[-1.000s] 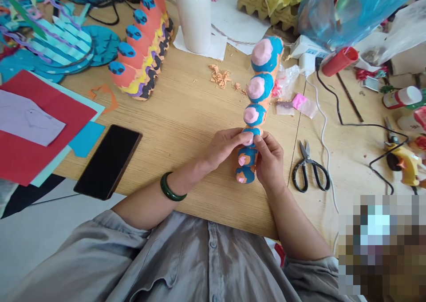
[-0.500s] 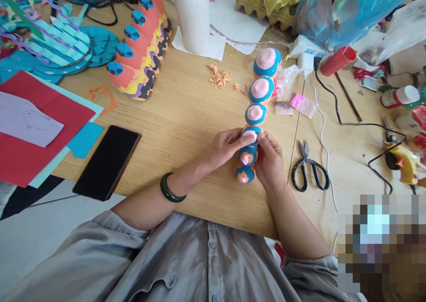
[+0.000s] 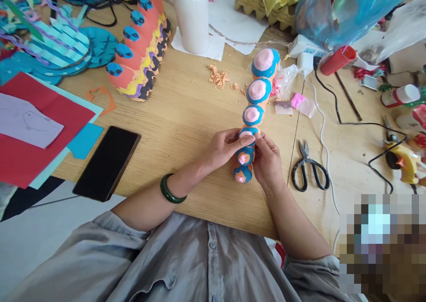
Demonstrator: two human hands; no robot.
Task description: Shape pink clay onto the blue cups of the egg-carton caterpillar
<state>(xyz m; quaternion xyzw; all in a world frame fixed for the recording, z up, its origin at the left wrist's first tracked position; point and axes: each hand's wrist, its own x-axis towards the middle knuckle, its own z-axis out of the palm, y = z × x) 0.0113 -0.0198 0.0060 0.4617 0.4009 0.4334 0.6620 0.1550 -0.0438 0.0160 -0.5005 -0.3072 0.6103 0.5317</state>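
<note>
Both hands make the grip: the left hand [image 3: 219,150] and the right hand [image 3: 268,162] are closed on a long bumpy strip [image 3: 251,114], one from each side. Its six round bumps sit in a row like little balls. They are orange underneath, with dull blue rings and soft pink tops that look like clay. Both thumbs are close together at the fourth bump from the far end. Three bumps stick out past the grip, bigger and with wide, smooth pink caps. Two smaller bumps are on the near side of the grip, each with a little pink blob on bare orange. I cannot tell if the strip touches the wooden desk [image 3: 186,124].

Just right of the grip lie scissors [image 3: 309,166] with black loop handles and thin metal blades. Well to the left of the grip is a flat, shiny black phone [image 3: 106,163]. A smooth green bangle [image 3: 172,188] circles the left wrist. Past the grip, a bit to the left, are crumbly orange scraps [image 3: 218,76], and behind them stands a smooth white bottle [image 3: 190,20]. Farther left is another bumpy piece [image 3: 140,44], orange with blue spots and a wavy edge.
</note>
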